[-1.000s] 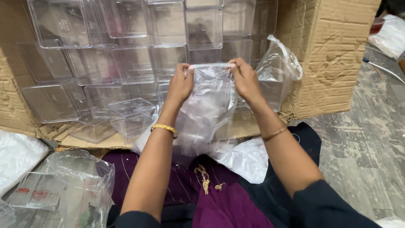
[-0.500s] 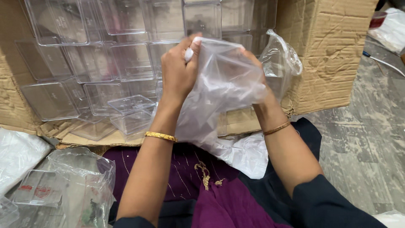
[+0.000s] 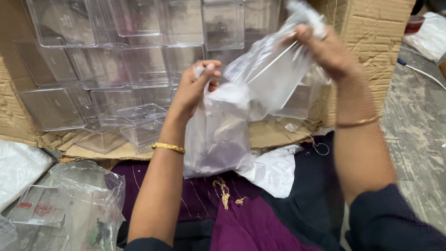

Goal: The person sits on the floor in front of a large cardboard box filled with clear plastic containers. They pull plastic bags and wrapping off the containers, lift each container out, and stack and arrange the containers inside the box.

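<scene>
Far left, on the floor: bagged clear box (image 3: 39, 207), sealed in crinkled plastic, with a white bag (image 3: 18, 165) just behind it. Upper left to centre: open cardboard carton (image 3: 371, 51) lying on its side, stacked with clear plastic boxes (image 3: 139, 65); several more lie loose on its lower flap. Centre: left hand (image 3: 195, 88), gold bangle at the wrist, fingers pinched on the lower rim of a clear plastic bag (image 3: 223, 135). Right: right hand (image 3: 327, 49), clenched on the bag's upper end, raised before the carton. Bag condition: thin, translucent, creased, hanging slack over a purple garment (image 3: 251, 223); contents cannot be told. Progress, as judged: one box bagged, many unbagged in the carton, this bag being handled between the hands.
</scene>
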`<control>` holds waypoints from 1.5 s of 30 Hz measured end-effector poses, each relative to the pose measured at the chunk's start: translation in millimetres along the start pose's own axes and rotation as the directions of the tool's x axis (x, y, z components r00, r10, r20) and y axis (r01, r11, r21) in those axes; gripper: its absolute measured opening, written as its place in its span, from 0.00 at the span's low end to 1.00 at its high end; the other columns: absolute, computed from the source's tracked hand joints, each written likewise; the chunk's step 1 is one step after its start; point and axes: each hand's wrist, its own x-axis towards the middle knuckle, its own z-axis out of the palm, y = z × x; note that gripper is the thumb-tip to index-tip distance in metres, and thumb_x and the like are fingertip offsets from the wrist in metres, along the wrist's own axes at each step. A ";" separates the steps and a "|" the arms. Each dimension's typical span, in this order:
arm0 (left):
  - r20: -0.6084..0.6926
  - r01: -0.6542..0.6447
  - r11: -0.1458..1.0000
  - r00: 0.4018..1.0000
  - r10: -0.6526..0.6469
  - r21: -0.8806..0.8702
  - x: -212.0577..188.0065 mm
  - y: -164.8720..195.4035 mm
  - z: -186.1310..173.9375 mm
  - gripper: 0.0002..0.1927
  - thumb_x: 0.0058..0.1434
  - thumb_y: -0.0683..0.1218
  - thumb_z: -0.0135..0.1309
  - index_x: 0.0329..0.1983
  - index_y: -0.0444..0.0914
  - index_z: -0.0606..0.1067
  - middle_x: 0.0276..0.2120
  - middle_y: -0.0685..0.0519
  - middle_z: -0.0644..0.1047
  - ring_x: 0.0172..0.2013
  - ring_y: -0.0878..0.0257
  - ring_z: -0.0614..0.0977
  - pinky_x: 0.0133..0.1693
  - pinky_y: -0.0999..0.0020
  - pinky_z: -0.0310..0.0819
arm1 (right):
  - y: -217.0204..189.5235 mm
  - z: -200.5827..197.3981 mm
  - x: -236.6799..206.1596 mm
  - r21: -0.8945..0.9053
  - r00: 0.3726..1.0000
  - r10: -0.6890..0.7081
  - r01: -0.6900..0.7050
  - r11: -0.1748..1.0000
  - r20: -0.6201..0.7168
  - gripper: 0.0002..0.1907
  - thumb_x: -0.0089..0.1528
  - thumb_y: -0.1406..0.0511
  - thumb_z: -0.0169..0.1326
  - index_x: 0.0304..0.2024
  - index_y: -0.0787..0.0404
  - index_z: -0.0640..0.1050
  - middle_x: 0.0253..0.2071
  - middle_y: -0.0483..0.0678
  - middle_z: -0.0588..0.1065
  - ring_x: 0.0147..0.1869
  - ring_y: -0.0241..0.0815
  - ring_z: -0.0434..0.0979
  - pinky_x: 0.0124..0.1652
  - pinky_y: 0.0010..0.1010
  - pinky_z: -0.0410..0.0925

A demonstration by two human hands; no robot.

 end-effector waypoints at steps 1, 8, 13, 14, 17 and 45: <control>-0.006 -0.003 0.998 1.000 0.003 -0.059 -0.1 -2.2 -2.6 0.21 0.71 0.56 0.51 0.52 0.33 0.77 0.37 0.52 0.80 0.35 0.67 0.80 0.39 0.71 0.77 | 3.0 -11.8 8.9 -0.176 0.994 0.101 -0.106 0.979 -0.034 0.27 0.68 0.44 0.48 0.61 0.52 0.72 0.45 0.45 0.79 0.52 0.38 0.78 0.53 0.33 0.72; -0.021 0.039 0.972 0.999 -0.045 -0.231 -2.2 1.8 1.1 0.31 0.70 0.63 0.45 0.47 0.29 0.77 0.38 0.43 0.83 0.38 0.58 0.85 0.42 0.67 0.82 | 32.3 -20.2 46.4 -0.756 0.980 0.151 -0.193 0.626 -0.126 0.26 0.71 0.52 0.53 0.57 0.69 0.77 0.53 0.63 0.76 0.56 0.61 0.75 0.56 0.50 0.67; 0.004 0.051 0.946 0.999 -0.052 -0.321 -1.4 11.7 8.0 0.33 0.69 0.65 0.44 0.48 0.29 0.76 0.40 0.40 0.83 0.39 0.54 0.87 0.43 0.61 0.84 | 18.2 31.2 26.1 -0.609 0.904 -0.428 0.331 0.721 -0.016 0.22 0.70 0.56 0.59 0.60 0.64 0.77 0.62 0.56 0.76 0.68 0.54 0.74 0.67 0.44 0.66; 0.008 0.055 0.936 0.998 -0.055 -0.348 -1.1 13.3 9.7 0.34 0.69 0.65 0.44 0.48 0.28 0.76 0.40 0.40 0.83 0.40 0.53 0.87 0.44 0.60 0.85 | 14.0 46.7 22.9 -0.423 0.902 -0.422 0.418 0.804 0.089 0.25 0.69 0.55 0.60 0.62 0.64 0.74 0.62 0.55 0.75 0.69 0.50 0.74 0.69 0.41 0.66; 0.017 0.042 0.899 0.999 -0.038 -0.437 -5.3 16.1 11.9 0.34 0.69 0.65 0.44 0.49 0.28 0.74 0.41 0.38 0.82 0.41 0.51 0.86 0.45 0.58 0.85 | 9.5 97.4 13.9 -0.156 0.900 -0.303 0.364 0.918 0.312 0.33 0.60 0.60 0.65 0.62 0.69 0.71 0.58 0.58 0.74 0.62 0.51 0.74 0.61 0.41 0.67; 0.051 0.131 0.922 0.991 -0.121 -0.364 -51.0 -3.6 -27.7 0.17 0.64 0.58 0.57 0.35 0.39 0.77 0.30 0.56 0.77 0.30 0.68 0.76 0.33 0.72 0.72 | 68.6 129.0 -27.7 0.593 0.915 -0.051 -0.216 0.776 0.400 0.19 0.72 0.57 0.57 0.37 0.65 0.85 0.19 0.38 0.64 0.26 0.27 0.59 0.28 0.19 0.56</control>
